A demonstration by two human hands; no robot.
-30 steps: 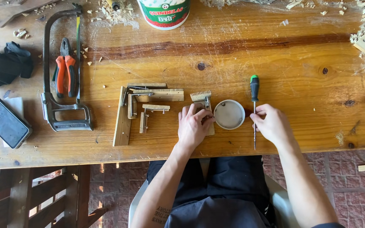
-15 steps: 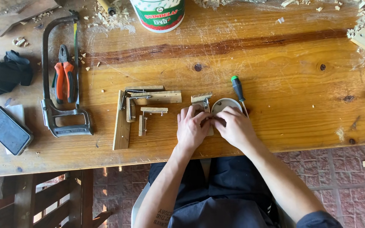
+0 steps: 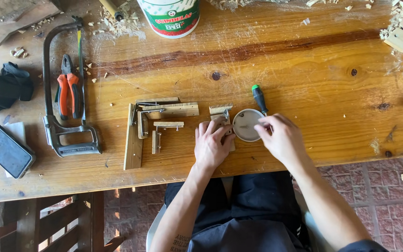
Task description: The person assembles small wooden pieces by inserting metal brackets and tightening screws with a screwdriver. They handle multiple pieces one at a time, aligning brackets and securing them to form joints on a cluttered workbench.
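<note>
Two hands are working close together near the front edge of the wooden worktop (image 3: pixel 304 70). Left hand (image 3: pixel 212 145) is lying flat and fairly open, fingers pressing down on a small pale wooden block (image 3: pixel 221 112), probably to stop it sliding. Right hand (image 3: pixel 280 138) is curling loosely round the shaft of a screwdriver with a black and green handle (image 3: pixel 259 97), fingertips touching the rim of a small round white lid (image 3: pixel 247 125) sitting just beside the block. Left of that, a few pale wooden strips joined at right angles (image 3: pixel 151 122) are lying flat, then a grey hacksaw (image 3: pixel 64 93) framing red-handled pliers (image 3: pixel 68 88), all parked out of the way. A dark phone (image 3: pixel 5 150) is sitting at the far left.
</note>
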